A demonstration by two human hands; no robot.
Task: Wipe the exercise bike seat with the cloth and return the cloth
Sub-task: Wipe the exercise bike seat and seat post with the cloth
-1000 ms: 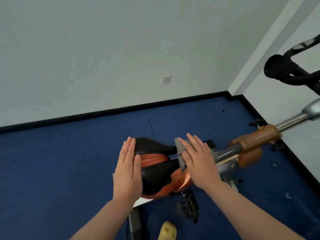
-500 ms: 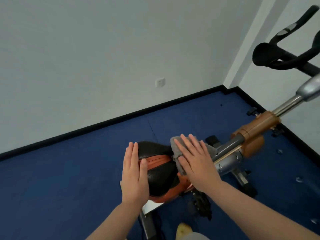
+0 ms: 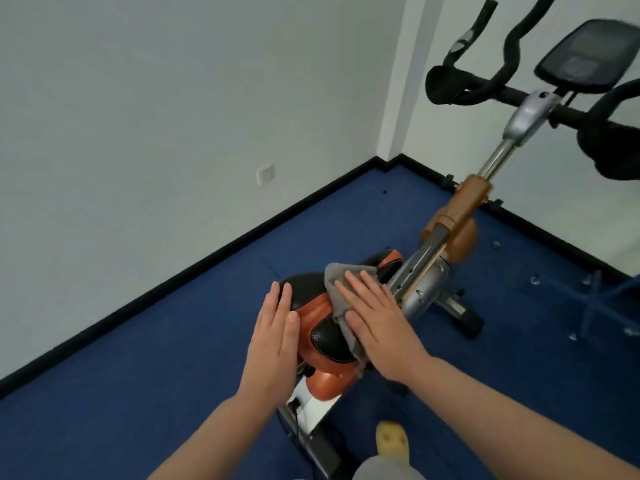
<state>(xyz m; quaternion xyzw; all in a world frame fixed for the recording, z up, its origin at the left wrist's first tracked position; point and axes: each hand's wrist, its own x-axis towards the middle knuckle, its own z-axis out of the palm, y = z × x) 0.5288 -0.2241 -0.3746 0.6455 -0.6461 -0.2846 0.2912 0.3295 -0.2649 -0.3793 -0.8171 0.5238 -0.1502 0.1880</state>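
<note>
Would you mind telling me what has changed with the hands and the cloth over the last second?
The right hand, flat on the grey cloth, has slid it from the seat's nose end back over the right side of the seat. The camera has tilted up, bringing the handlebars and console into view. The left hand stays flat on the seat's left side; nothing was let go.

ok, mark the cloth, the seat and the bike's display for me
cloth (image 3: 337,277), head view, bare grey fold above the fingers.
seat (image 3: 304,287), head view, black padded top.
display (image 3: 585,55), head view, centre of screen panel.
</note>
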